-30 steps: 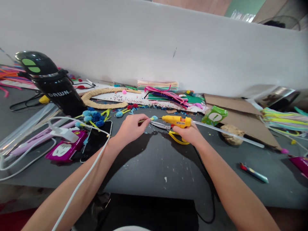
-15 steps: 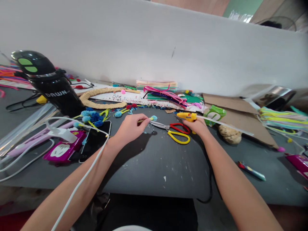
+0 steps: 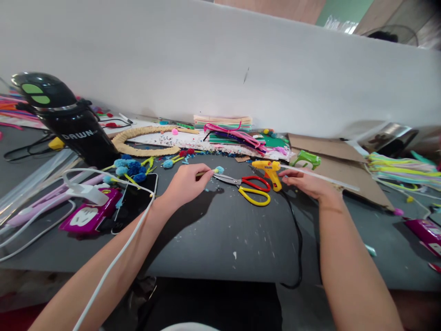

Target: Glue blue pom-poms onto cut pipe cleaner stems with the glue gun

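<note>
My left hand (image 3: 193, 178) is closed in a pinch on a thin greenish stem tipped with a light-blue fuzzy pompom (image 3: 219, 170). The pompom end points right, just above the blades of the scissors (image 3: 253, 188), which have one red and one yellow handle. A yellow hot glue gun (image 3: 272, 171) stands right of the scissors, a long clear glue stick (image 3: 320, 175) jutting from its back. My right hand (image 3: 305, 182) is just right of the gun's handle, apart from it, fingers stretched out and holding nothing I can see.
A black bottle (image 3: 74, 124), a phone (image 3: 138, 197) and a magenta power block (image 3: 84, 214) stand at left. Blue pompom stems (image 3: 132, 168) and a braided ring (image 3: 120, 140) lie behind. Cardboard (image 3: 347, 172) and a green packet (image 3: 306, 159) are at right.
My right hand has let go of the glue gun and moved right, over the spot where a tan lump lay. My left hand keeps its hold on the pompom stem.
</note>
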Motion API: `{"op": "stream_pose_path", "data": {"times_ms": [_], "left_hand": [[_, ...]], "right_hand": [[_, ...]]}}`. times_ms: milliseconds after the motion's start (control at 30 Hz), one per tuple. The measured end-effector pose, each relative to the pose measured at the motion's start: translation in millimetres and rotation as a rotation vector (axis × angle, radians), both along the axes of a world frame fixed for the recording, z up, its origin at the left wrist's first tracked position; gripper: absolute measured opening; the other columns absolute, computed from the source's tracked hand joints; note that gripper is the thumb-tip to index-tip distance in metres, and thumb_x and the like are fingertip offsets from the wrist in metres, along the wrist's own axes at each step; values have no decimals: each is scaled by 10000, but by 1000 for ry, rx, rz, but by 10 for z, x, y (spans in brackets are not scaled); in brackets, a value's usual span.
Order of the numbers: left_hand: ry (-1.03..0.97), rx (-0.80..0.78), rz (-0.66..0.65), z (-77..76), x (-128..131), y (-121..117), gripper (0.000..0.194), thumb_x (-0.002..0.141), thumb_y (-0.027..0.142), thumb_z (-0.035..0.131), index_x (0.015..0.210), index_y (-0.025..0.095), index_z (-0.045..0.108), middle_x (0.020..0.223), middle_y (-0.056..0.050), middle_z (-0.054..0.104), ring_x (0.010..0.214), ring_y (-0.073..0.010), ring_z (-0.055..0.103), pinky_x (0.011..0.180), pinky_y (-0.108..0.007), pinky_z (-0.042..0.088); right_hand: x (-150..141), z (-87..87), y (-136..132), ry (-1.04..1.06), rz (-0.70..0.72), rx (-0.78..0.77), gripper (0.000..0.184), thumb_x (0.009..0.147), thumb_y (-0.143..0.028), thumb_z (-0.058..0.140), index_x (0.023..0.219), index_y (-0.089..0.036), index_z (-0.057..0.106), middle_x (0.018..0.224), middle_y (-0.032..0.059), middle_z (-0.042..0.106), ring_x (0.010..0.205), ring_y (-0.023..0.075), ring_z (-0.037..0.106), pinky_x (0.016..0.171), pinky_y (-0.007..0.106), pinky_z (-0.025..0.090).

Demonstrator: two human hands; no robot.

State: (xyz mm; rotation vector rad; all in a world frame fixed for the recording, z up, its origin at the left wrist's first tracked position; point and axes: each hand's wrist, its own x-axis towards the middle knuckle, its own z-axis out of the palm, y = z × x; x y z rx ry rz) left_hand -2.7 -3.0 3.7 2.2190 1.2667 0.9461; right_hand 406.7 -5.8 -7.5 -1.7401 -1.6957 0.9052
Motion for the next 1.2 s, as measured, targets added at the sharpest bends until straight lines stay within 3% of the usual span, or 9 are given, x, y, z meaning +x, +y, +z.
{"op": "stream_pose_path", "data": {"times_ms": [167, 300, 433, 567, 667, 767, 867, 1000, 1200], "left_hand": [[13, 6, 10, 7, 7, -3, 337, 920, 427, 513, 809, 169, 699, 691, -10, 667, 629, -130, 550, 593, -244, 362], [15, 9, 7, 0, 6, -7, 342, 922, 429, 511, 803, 167, 696, 691, -9, 663, 628, -128, 545, 590, -244, 359], [7, 10, 0, -4, 10, -9, 337, 923, 418, 511, 785, 167, 688, 670, -3, 644, 611, -123, 520, 588, -243, 358], [9, -2, 2, -10, 12, 0, 333, 923, 420, 509, 786, 171, 683, 667, -1, 637, 609, -121, 512, 590, -240, 359], [22, -11, 1, -15, 10, 3, 337, 922, 427, 507, 799, 172, 690, 664, -4, 643, 595, -122, 507, 580, -242, 354], [24, -6, -2, -15, 12, -3, 341, 922, 427, 503, 807, 171, 696, 689, -16, 664, 613, -130, 532, 588, -244, 361], [22, -1, -10, -22, 16, -8, 338, 921, 425, 503, 803, 172, 694, 695, -20, 671, 628, -138, 548, 599, -245, 372], [30, -6, -24, -49, 19, 2, 339, 922, 425, 500, 804, 173, 693, 697, -29, 679, 630, -145, 556, 602, -248, 383], [52, -2, -18, -50, 31, 2, 328, 919, 429, 512, 820, 177, 698, 716, -21, 692, 636, -140, 566, 617, -249, 385]], "right_hand": [[149, 17, -83, 270, 66, -125, 431, 646, -444, 824, 986, -188, 752, 787, 39, 686, 724, 153, 599, 651, 267, 469], [97, 92, -176, 297, 221, -207, 361, 700, -409, 811, 973, -177, 769, 820, 60, 702, 697, 138, 603, 666, 271, 490], [-192, 185, -196, 279, 399, -345, 360, 750, -402, 774, 996, -138, 773, 774, 75, 714, 632, 127, 611, 612, 261, 499], [-724, 226, -169, 262, 602, -476, 387, 809, -426, 714, 1039, -116, 749, 853, 98, 732, 651, 117, 619, 607, 245, 506], [-1063, 248, -176, 356, 559, -436, 439, 831, -462, 679, 1114, -127, 706, 995, 124, 729, 782, 149, 661, 731, 284, 539], [-1151, 354, -228, 340, 499, -341, 446, 832, -469, 670, 1148, -156, 692, 1085, 125, 721, 925, 203, 676, 840, 334, 536], [-1035, 531, -312, 182, 491, -256, 388, 819, -463, 679, 1101, -199, 722, 1036, 83, 738, 951, 233, 679, 856, 347, 534], [-841, 686, -496, 1, 475, -263, 381, 790, -484, 698, 1055, -215, 750, 954, 70, 746, 862, 239, 685, 790, 334, 543], [-298, 571, -1056, -215, 248, -268, 358, 809, -507, 679, 1087, -287, 725, 1030, 61, 739, 918, 264, 676, 791, 333, 534]]}}
